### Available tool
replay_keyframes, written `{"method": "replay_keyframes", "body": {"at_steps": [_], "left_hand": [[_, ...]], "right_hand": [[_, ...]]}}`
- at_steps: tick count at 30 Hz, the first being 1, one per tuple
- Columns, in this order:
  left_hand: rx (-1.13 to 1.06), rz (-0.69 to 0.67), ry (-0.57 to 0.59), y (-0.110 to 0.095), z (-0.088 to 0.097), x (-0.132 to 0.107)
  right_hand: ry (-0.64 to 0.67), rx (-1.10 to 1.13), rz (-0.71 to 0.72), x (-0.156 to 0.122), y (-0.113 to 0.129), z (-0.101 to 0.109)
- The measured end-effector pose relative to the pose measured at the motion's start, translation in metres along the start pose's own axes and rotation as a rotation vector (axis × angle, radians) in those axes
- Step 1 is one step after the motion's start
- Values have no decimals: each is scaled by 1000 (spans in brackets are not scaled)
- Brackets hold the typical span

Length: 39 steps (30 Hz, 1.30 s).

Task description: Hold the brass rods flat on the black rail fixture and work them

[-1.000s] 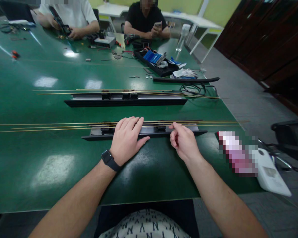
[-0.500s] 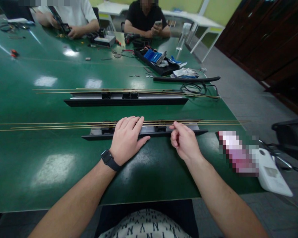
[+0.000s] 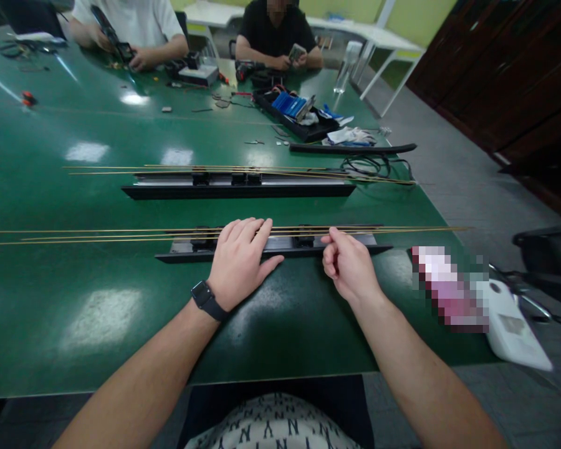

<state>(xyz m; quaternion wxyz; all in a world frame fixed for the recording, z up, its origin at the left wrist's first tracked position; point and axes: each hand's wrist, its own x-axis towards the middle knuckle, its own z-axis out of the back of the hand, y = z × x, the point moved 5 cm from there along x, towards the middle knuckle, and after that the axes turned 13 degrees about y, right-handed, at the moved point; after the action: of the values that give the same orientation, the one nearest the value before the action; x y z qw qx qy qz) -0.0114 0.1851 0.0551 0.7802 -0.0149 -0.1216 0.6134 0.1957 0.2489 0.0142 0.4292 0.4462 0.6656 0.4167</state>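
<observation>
Nearest to me, a long black rail (image 3: pixel 187 256) with a silvery inner face and black blocks lies across the green table. Several thin gold-coloured rods (image 3: pixel 421 229) run lengthwise over it, past both of its ends. My left hand (image 3: pixel 238 265) rests palm down across rail and rods, fingers stretched out, thumb apart. Toward the rail's right end, my right hand (image 3: pixel 350 265) is closed, thumb and index fingertip pinching at a thin rod; its other fingers are curled. A dark watch (image 3: pixel 208 300) is on my left wrist.
A second black rail (image 3: pixel 238 192) with rods over it lies farther back. Behind it are a black strip (image 3: pixel 353 149), coiled cable (image 3: pixel 364 167), gloves (image 3: pixel 350 136) and a black tray (image 3: pixel 315 132). A white device (image 3: pixel 514 327) sits at right. Two people sit opposite.
At the right end, the rods lie closer together than before. Both hands stay in nearly the same place, and the view has shifted very slightly.
</observation>
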Motion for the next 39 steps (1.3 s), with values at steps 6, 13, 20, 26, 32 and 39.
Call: {"method": "replay_keyframes", "body": {"at_steps": [6, 13, 20, 26, 32, 39], "left_hand": [[4, -2, -8, -1, 0, 0], [-1, 2, -8, 0, 0, 1], [-7, 1, -11, 0, -1, 0], [-5, 2, -5, 0, -1, 0], [-8, -3, -4, 0, -1, 0], [-6, 3, -9, 0, -1, 0]], "right_hand": [[13, -24, -16, 0, 0, 0], [63, -29, -7, -1, 3, -4], [41, -16, 2, 0, 0, -1], [20, 13, 4, 0, 0, -1], [22, -15, 9, 1, 0, 0], [49, -44, -5, 0, 0, -2]]}}
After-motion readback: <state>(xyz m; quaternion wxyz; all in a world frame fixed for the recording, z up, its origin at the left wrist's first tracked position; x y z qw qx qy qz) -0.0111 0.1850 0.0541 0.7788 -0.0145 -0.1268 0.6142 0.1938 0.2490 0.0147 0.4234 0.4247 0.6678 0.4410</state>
